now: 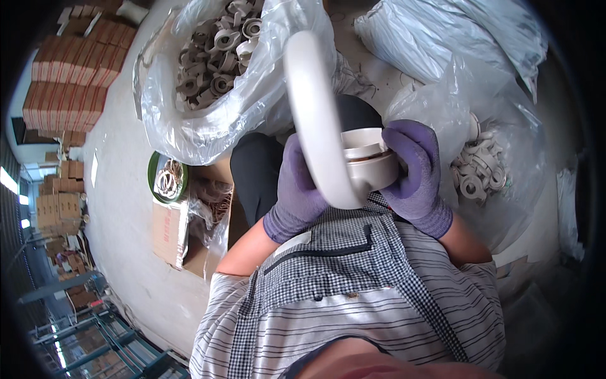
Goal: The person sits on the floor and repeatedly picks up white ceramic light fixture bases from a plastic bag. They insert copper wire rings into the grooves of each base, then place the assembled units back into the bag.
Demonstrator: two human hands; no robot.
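Note:
In front of my lap I hold a white curved plastic pipe fitting [312, 120]. Its long bent arm rises toward the top of the view, blurred at the far end, and joins a round collar [371, 169] with a thin brownish line below its rim. My right hand [413, 167], in a purple glove, wraps the collar's right side. My left hand [297, 189], gloved alike, is closed against the lower part of the bent arm; some of its fingers are hidden behind it. The collar's open mouth faces up and away from me.
A clear plastic bag [214, 136] of grey ring-shaped parts [221, 63] stands ahead left. At right, another clear bag [524, 189] holds pale fittings [480, 167]. A green basin [153, 172] with rings sits by an open carton [169, 234]. Stacked boxes [76, 69] stand far left.

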